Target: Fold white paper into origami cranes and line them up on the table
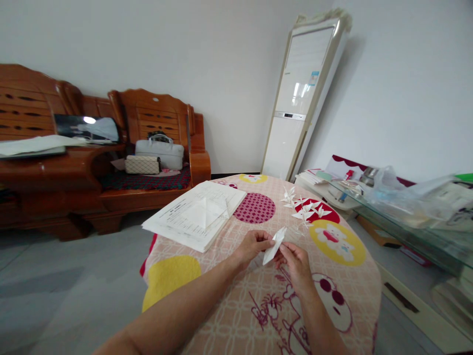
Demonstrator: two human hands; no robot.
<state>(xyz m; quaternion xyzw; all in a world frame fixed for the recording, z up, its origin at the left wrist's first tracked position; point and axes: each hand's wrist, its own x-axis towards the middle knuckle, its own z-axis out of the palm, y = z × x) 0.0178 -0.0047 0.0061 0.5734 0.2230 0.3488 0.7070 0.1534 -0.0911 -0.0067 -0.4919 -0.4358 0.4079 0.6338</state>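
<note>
A small folded piece of white paper [274,248], long and pointed at its lower end, is held between both hands above the table. My left hand [252,248] pinches its left side with thumb and fingers. On the other side, my right hand [296,261] grips its right edge between thumb and fingertips. Beyond the hands, several white folded paper cranes [306,211] lie in a cluster. To the left sits a stack of printed sheets [177,217], with a square of white paper [207,212] on top, marked by a raised crease.
A patterned cloth [229,305] covers the round table. At the right stands a glass-topped table [399,219] with plastic bags [393,190] and papers. Wooden chairs [158,118] holding a grey bag [172,154] are at the left. A tall air conditioner [295,103] stands in the corner.
</note>
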